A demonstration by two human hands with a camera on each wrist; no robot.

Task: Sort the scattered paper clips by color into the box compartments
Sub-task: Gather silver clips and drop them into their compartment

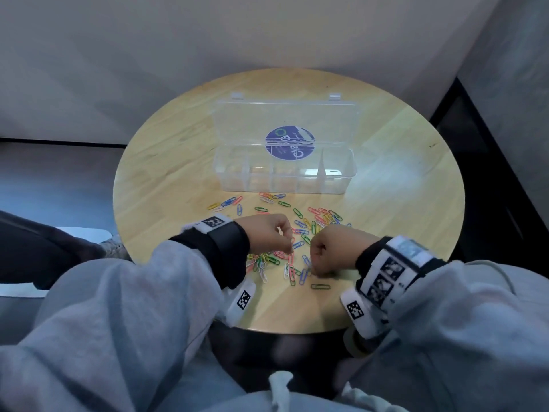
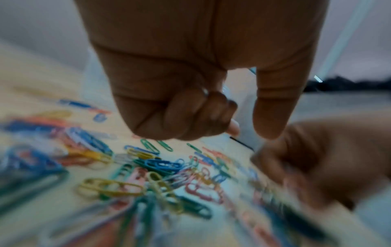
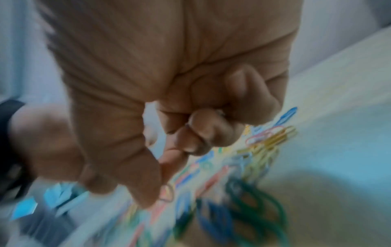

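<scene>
Head view: nearest, both hands are seen low over the paper clips (image 1: 297,233), fingers curled. The left hand (image 1: 269,234) appears to pinch something, though what cannot be told; the right hand (image 1: 332,251) is pressed down among clips, its hold unclear through blur. Thin, glossy wire loops in several colours are strewn across the round, pale wooden surface (image 1: 166,179). Beyond, the clear plastic box (image 1: 285,173) stands open, its compartments apparently unfilled; sorting is judged barely begun.

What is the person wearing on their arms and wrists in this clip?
Both arms are in loose light grey sleeves with black cuffs. The left wrist carries a black band and white straps bearing square black-and-white code markers. The right wrist carries a white-edged band with a row of black-and-white markers, plus another marker tag below. Both hands are bare.
</scene>
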